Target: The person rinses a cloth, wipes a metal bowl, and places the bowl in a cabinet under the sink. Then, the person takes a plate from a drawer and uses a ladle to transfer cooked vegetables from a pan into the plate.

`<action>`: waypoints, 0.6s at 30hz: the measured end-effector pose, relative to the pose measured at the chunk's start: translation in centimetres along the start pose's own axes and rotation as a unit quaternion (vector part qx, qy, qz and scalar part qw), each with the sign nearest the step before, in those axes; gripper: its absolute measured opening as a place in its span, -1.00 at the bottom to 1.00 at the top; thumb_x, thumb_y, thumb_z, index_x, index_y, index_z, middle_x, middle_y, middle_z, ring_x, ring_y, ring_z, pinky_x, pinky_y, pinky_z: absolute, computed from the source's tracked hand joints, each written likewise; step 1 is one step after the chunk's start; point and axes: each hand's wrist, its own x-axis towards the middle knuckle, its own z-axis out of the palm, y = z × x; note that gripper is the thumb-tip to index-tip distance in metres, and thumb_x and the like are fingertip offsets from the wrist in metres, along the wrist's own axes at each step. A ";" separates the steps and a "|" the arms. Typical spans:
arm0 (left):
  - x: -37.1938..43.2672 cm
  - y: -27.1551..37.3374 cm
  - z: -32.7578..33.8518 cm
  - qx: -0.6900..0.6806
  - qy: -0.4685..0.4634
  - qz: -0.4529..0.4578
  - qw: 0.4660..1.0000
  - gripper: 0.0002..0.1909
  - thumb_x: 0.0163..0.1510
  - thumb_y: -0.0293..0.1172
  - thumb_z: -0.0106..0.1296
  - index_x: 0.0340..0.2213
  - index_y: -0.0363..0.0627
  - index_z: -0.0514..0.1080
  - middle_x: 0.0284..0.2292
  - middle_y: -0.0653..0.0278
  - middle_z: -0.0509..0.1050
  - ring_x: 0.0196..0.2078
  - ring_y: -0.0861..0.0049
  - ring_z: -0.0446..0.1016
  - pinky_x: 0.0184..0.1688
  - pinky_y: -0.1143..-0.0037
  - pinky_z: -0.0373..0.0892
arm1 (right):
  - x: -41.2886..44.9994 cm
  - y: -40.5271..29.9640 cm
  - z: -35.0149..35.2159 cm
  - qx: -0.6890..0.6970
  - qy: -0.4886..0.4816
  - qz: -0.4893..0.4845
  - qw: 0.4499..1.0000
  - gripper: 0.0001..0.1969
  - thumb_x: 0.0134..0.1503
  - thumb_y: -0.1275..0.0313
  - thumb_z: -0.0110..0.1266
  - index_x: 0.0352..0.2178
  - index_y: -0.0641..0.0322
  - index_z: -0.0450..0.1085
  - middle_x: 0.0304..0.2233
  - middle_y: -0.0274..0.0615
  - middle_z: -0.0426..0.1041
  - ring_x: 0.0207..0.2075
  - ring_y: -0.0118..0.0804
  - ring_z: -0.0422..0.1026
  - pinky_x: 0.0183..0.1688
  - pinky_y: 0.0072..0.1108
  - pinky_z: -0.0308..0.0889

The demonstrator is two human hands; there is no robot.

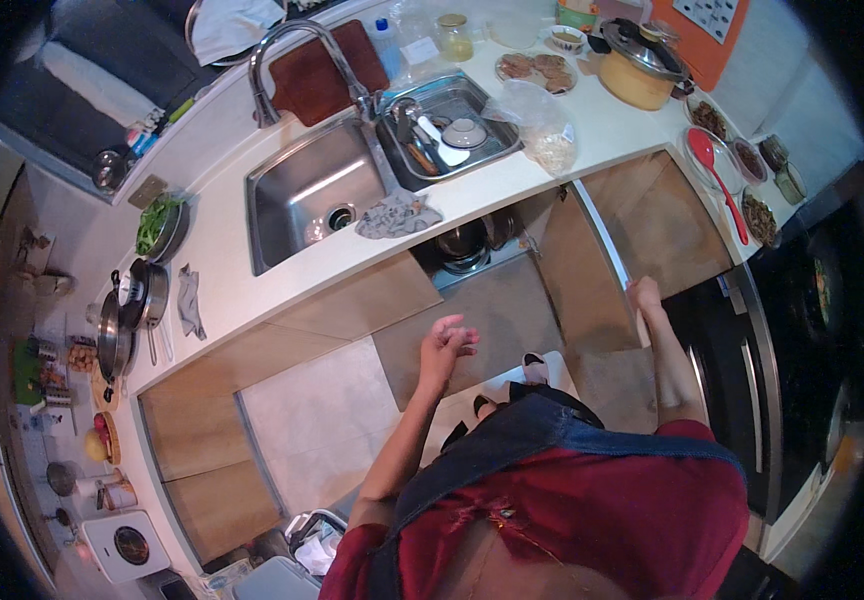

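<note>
My right hand (645, 295) grips the outer edge of a wooden cabinet door (578, 262), which stands swung out from under the counter. Inside the opened cabinet, dark and metal pots (463, 244) sit on the shelf. In front of that cabinet, above the floor mat (477, 330), my left hand (448, 343) hangs in the air with its fingers loosely bent and apart. It holds nothing.
Overhead are the steel sink (312, 195), a drying basin (507, 142) with utensils and a bowl, and a patterned cloth (399, 215). A pressure cooker (642, 71) and a red ladle (713, 176) lie right. Pans (113, 337) stand left; a bin (315, 540) is below.
</note>
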 end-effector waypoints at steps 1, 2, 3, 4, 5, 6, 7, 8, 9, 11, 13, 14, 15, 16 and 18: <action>0.1 0.2 -0.4 -0.003 0.001 0.004 1.000 -0.73 0.03 -0.50 -0.18 -0.18 -0.24 0.18 -0.34 0.06 0.41 -0.33 0.45 0.42 -0.38 0.52 0.38 | -0.4 -0.5 0.8 -0.002 0.003 -0.004 1.000 -0.64 -0.03 0.25 -0.05 -0.65 0.43 0.38 -0.65 0.17 0.36 -0.48 0.12 0.37 -0.43 -0.29 0.26; 0.4 0.4 -0.9 -0.012 0.004 0.017 1.000 -0.73 0.03 -0.48 -0.17 -0.18 -0.23 0.18 -0.35 0.07 0.41 -0.33 0.44 0.42 -0.37 0.51 0.38 | -0.8 -1.4 1.9 0.096 -0.058 0.058 0.992 -0.66 -0.05 0.27 -0.03 -0.67 0.41 0.38 -0.70 0.12 0.35 -0.56 0.04 0.38 -0.49 -0.32 0.26; 0.7 0.3 -1.4 -0.021 0.010 0.028 0.999 -0.73 0.03 -0.47 -0.15 -0.19 -0.23 0.19 -0.35 0.08 0.41 -0.33 0.44 0.43 -0.37 0.50 0.38 | -1.2 -2.1 3.0 0.190 -0.121 0.118 0.967 -0.68 -0.06 0.28 -0.01 -0.69 0.38 0.39 -0.74 0.06 0.34 -0.63 -0.04 0.39 -0.54 -0.35 0.27; 0.8 0.5 -2.2 -0.022 0.022 0.034 0.999 -0.73 0.03 -0.47 -0.15 -0.19 -0.23 0.19 -0.35 0.08 0.41 -0.33 0.44 0.43 -0.37 0.50 0.38 | -1.9 -5.2 3.8 0.225 -0.144 0.119 0.956 -0.68 -0.06 0.29 -0.01 -0.70 0.36 0.39 -0.75 0.02 0.35 -0.67 -0.13 0.39 -0.59 -0.38 0.26; 0.9 0.8 -2.9 -0.023 0.036 0.046 0.998 -0.74 0.04 -0.47 -0.16 -0.20 -0.24 0.19 -0.35 0.08 0.41 -0.33 0.44 0.43 -0.36 0.50 0.38 | -2.7 -9.2 4.0 0.259 -0.168 0.119 0.944 -0.69 -0.06 0.29 -0.01 -0.71 0.34 0.39 -0.76 -0.02 0.35 -0.72 -0.22 0.38 -0.63 -0.42 0.25; 1.7 1.1 -2.5 -0.024 0.027 0.053 0.998 -0.76 0.04 -0.48 -0.17 -0.21 -0.25 0.19 -0.35 0.08 0.41 -0.33 0.44 0.43 -0.36 0.50 0.38 | -2.2 -9.6 6.0 0.237 -0.131 0.072 0.960 -0.70 -0.05 0.31 -0.02 -0.71 0.32 0.39 -0.78 -0.08 0.34 -0.73 -0.27 0.38 -0.66 -0.45 0.25; 2.7 1.3 -2.2 -0.028 0.020 0.051 0.998 -0.76 0.04 -0.48 -0.17 -0.21 -0.25 0.19 -0.35 0.08 0.41 -0.33 0.44 0.43 -0.36 0.50 0.38 | -1.7 -9.8 8.4 0.211 -0.097 0.027 0.972 -0.71 -0.04 0.32 -0.02 -0.72 0.30 0.40 -0.80 -0.14 0.34 -0.75 -0.32 0.37 -0.69 -0.49 0.24; 3.1 1.4 -3.3 -0.016 0.034 0.064 0.997 -0.77 0.04 -0.50 -0.18 -0.22 -0.24 0.20 -0.35 0.09 0.41 -0.33 0.44 0.42 -0.35 0.49 0.39 | -1.6 -13.5 8.8 0.235 -0.150 0.004 0.960 -0.73 -0.03 0.34 -0.05 -0.68 0.33 0.39 -0.78 -0.16 0.35 -0.74 -0.36 0.35 -0.68 -0.51 0.25; 3.7 1.7 -4.2 -0.003 0.045 0.079 0.996 -0.78 0.04 -0.52 -0.18 -0.22 -0.24 0.20 -0.35 0.10 0.40 -0.32 0.44 0.42 -0.35 0.49 0.39 | -1.6 -18.1 8.6 0.256 -0.200 -0.017 0.946 -0.74 -0.01 0.36 -0.07 -0.64 0.35 0.38 -0.75 -0.17 0.35 -0.73 -0.41 0.34 -0.66 -0.54 0.26; 5.7 2.6 -4.5 0.003 0.068 0.090 0.994 -0.79 0.03 -0.54 -0.18 -0.24 -0.24 0.22 -0.35 0.11 0.40 -0.32 0.47 0.41 -0.32 0.51 0.38 | -0.2 -23.0 9.4 0.382 -0.259 0.030 0.887 -0.73 -0.03 0.35 -0.04 -0.37 0.38 0.36 -0.65 -0.14 0.39 -0.67 -0.42 0.36 -0.61 -0.53 0.28; 8.1 3.3 -5.2 0.011 0.095 0.101 0.990 -0.80 0.02 -0.56 -0.18 -0.25 -0.25 0.25 -0.35 0.13 0.40 -0.31 0.50 0.40 -0.30 0.54 0.36 | 1.6 -26.6 10.3 0.353 -0.253 -0.031 0.900 -0.58 -0.05 0.37 -0.01 -0.12 0.29 0.21 -0.57 -0.13 0.40 -0.62 -0.42 0.38 -0.57 -0.52 0.29; 9.5 3.7 -5.5 0.085 0.127 0.181 0.972 -0.82 -0.01 -0.59 -0.16 -0.30 -0.25 0.30 -0.36 0.16 0.42 -0.33 0.53 0.41 -0.30 0.58 0.34 | 2.7 -28.1 10.4 0.287 -0.224 -0.108 0.925 -0.55 -0.05 0.39 0.00 -0.09 0.23 0.18 -0.57 -0.12 0.40 -0.60 -0.38 0.39 -0.54 -0.52 0.30; 10.8 3.7 -6.2 0.159 0.161 0.255 0.940 -0.83 -0.04 -0.62 -0.15 -0.34 -0.25 0.35 -0.37 0.20 0.43 -0.34 0.55 0.42 -0.29 0.62 0.33 | 3.6 -29.6 11.1 0.218 -0.197 -0.184 0.938 -0.52 -0.06 0.40 0.02 -0.05 0.17 0.16 -0.57 -0.11 0.40 -0.57 -0.34 0.40 -0.50 -0.51 0.31; 11.2 4.2 -7.1 0.158 0.191 0.230 0.941 -0.83 -0.06 -0.60 -0.11 -0.35 -0.26 0.37 -0.39 0.23 0.44 -0.31 0.53 0.42 -0.23 0.63 0.30 | 3.1 -31.9 10.4 0.187 -0.177 -0.255 0.932 -0.55 -0.05 0.45 -0.02 -0.06 0.12 0.18 -0.58 -0.07 0.40 -0.54 -0.20 0.40 -0.45 -0.45 0.32; 12.5 5.0 -8.0 0.226 0.225 0.258 0.912 -0.83 -0.06 -0.59 -0.10 -0.35 -0.26 0.37 -0.38 0.22 0.44 -0.30 0.50 0.41 -0.22 0.61 0.30 | 2.6 -34.5 9.1 0.211 -0.098 -0.353 0.906 -0.55 -0.07 0.47 -0.02 -0.07 0.12 0.18 -0.51 -0.04 0.40 -0.48 -0.15 0.40 -0.40 -0.43 0.31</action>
